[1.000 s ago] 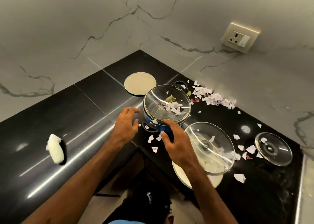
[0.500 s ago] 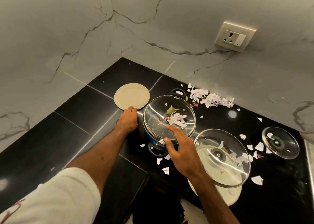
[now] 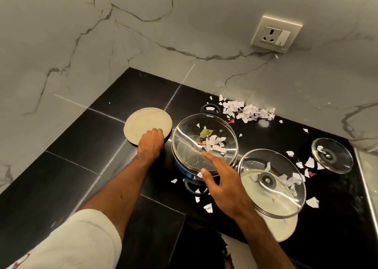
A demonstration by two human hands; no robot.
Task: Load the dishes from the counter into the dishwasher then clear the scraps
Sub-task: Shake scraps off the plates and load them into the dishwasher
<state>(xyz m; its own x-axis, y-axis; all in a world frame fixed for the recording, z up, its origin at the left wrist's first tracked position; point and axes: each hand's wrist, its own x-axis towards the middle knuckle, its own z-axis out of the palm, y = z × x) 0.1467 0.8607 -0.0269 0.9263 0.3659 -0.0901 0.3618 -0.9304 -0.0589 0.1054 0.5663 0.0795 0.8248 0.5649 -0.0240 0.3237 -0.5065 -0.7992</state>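
Note:
A small beige plate (image 3: 143,123) lies on the black counter (image 3: 71,166) near the corner. My left hand (image 3: 150,144) rests on the plate's near edge, fingers curled over the rim. A blue pot (image 3: 184,169) with black handles stands to the right, covered by a glass lid (image 3: 188,144) strewn with paper scraps and a leaf. My right hand (image 3: 223,185) hovers open at the pot's near right side, fingers spread. A large glass lid (image 3: 272,187) rests on a white plate (image 3: 284,230) further right.
A small glass lid (image 3: 332,155) lies at the far right. A pile of torn paper scraps (image 3: 247,110) sits against the marble wall, with more pieces scattered around the pot and lids. A wall socket (image 3: 277,33) is mounted above. The counter's inner corner edge runs below my arms.
My left hand has reached forward from the pot's left side onto the beige plate's edge. My right hand stays open beside the pot. The view has shifted closer to the corner.

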